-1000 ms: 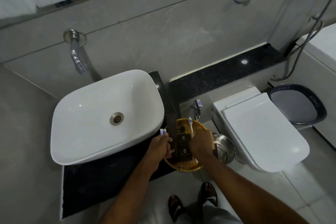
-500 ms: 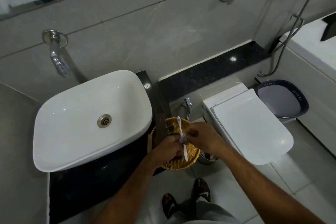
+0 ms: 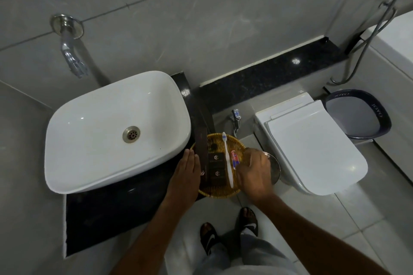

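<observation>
A round woven yellow basket [image 3: 239, 144] sits on the black counter's right end, partly overhanging it. Inside lie a white toothbrush [image 3: 228, 158], a small red and blue toothpaste tube [image 3: 234, 156], small dark packets [image 3: 216, 165] and a long dark box [image 3: 202, 152]. My left hand [image 3: 186, 174] lies flat with straight fingers against the basket's left edge. My right hand [image 3: 254, 172] hovers over the basket's right side, fingers loosely bent, with fingertips beside the tube's near end. It grips nothing that I can see.
A white basin [image 3: 116, 131] fills the counter [image 3: 116, 212] to the left, under a wall tap [image 3: 71, 56]. Right of the basket are a steel bin lid [image 3: 274, 167], a closed white toilet [image 3: 312, 147] and a dark blue bin [image 3: 357, 114]. My sandalled feet [image 3: 230, 232] stand on the tiled floor.
Half a second ago both hands held the toothbrush and tube above the basket. Both items now lie in it, and my left hand has moved to the basket's left edge.
</observation>
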A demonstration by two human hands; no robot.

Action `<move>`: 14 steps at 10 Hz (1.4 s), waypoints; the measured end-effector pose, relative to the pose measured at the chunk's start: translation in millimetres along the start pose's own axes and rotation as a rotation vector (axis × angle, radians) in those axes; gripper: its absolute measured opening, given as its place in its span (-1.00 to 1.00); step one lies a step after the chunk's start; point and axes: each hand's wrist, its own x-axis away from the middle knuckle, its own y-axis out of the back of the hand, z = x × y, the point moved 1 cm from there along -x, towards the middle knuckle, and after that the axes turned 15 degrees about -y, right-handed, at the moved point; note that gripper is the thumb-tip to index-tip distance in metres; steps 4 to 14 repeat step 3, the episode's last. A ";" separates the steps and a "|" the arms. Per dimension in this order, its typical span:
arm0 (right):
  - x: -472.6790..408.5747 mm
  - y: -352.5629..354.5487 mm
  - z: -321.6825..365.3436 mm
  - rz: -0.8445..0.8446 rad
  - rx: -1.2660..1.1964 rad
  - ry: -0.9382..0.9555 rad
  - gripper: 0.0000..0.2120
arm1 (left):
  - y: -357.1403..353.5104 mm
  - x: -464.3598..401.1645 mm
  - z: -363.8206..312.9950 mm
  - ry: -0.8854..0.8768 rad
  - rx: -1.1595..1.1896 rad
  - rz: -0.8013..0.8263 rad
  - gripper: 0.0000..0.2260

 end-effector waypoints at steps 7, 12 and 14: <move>6.1 -17.1 -8.6 -0.124 0.321 0.147 -0.36 | 4.1 -0.1 1.5 0.012 -0.039 0.032 -0.31; 6.1 -17.1 -8.6 -0.124 0.321 0.147 -0.36 | 4.1 -0.1 1.5 0.012 -0.039 0.032 -0.31; 6.1 -17.1 -8.6 -0.124 0.321 0.147 -0.36 | 4.1 -0.1 1.5 0.012 -0.039 0.032 -0.31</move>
